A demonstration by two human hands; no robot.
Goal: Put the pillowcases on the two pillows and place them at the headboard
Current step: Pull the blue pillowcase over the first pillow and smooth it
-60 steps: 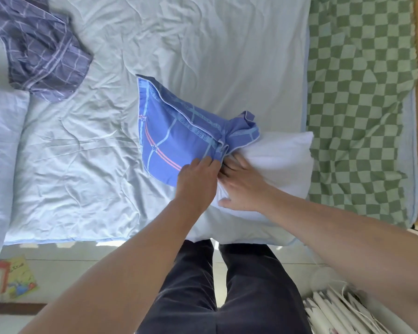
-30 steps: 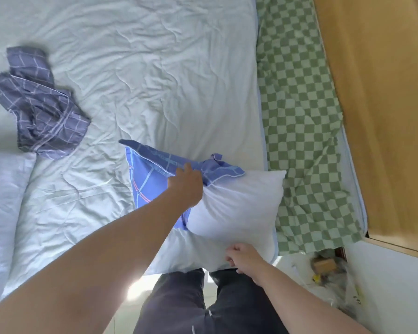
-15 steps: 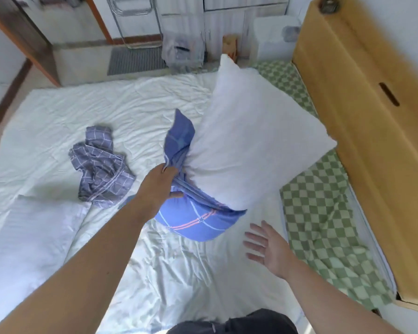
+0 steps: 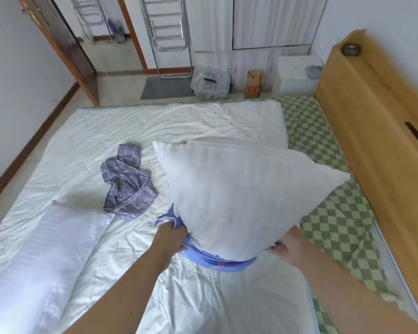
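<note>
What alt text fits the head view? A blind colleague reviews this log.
Both hands, left hand and right hand, hold a plump white pillow upright, its lower end in a bunched blue pillowcase. A crumpled grey checked pillowcase lies on the wrinkled white bed sheet.

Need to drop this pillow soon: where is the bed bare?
Bare sheet lies beyond the grey checked pillowcase, toward the far edge. The green checked strip beside the headboard is bare too. The near left is crowded by the second pillow.

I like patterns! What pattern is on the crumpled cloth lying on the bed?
The crumpled cloth is greyish purple with thin white grid lines, seen in the head view.
</note>
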